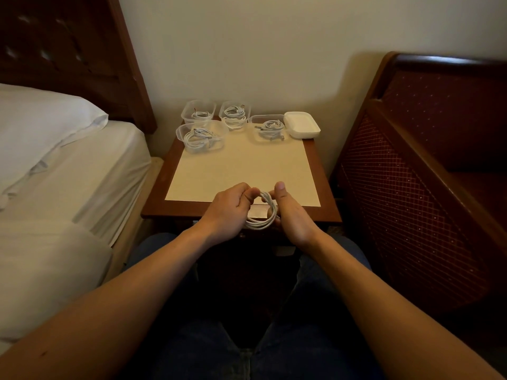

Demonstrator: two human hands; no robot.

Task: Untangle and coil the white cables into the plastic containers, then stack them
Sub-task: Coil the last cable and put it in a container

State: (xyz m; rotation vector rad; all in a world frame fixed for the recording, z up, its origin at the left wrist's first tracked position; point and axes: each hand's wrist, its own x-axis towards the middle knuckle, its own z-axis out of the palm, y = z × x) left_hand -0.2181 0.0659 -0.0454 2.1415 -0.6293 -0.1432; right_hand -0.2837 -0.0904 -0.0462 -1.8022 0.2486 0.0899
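Bare forearms reach from a lap in dark jeans toward a bedside table (241,165), where both hands hold a coiled white cable (262,215) over the table's near edge. The left hand (233,208) grips the loop's left side with fingers curled round the strands; the right hand (289,215) cradles the right side, thumb up, its fingers hidden behind the coil. The wrists angle inward, so the hands face each other with the loop between them.

At the far end of the table stand four clear plastic containers, each already holding a coiled cable: back left (198,111), back middle (235,113), front left (201,137) and right (268,128). A white tray (301,124), seemingly empty, touches the rightmost container.

The risk, as judged from this pose, is the coil springing open if either grip loosens, since nothing ties the loops. Held over the edge, a slipped cable would likely fall to the lap or floor. Whether the cable's plug ends are tucked in cannot be told.
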